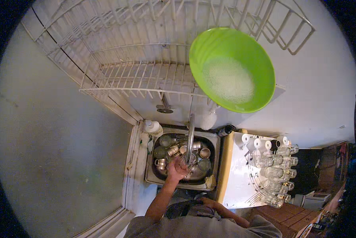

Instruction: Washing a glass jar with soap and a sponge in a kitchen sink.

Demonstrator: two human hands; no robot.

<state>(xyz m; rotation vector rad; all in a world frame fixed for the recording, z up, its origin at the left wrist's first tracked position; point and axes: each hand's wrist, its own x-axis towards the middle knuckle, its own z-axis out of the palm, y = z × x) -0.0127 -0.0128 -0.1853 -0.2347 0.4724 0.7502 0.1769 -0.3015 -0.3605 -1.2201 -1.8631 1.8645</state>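
- Reaching over the sink, the left hand is among the crowded dishes, just beside the tap; from my end the fingers blur into what lies beneath them, so I cannot tell whether they grasp something or are loose.
- I see the right hand low, near the front edge of the sink and close to the body; it is partly hidden and dim, and I cannot tell whether it is clenched, released or holding something.
- The metal cups sit inside the sink, around the left hand; I make out one with a handle just to its left and others beyond it, near the tap.
- Glassy, rounded pieces lie among them, too small for me to name surely.
- On the sink's right front corner I find a yellowish cloth or sponge.
- A white bottle stands by the back left corner, and a dark bottle by the back right one.
- Large in my view, a green bowl with white foam inside overlaps the white wire rack.
- Right of the sink, I see clear glass jars grouped on a white counter.
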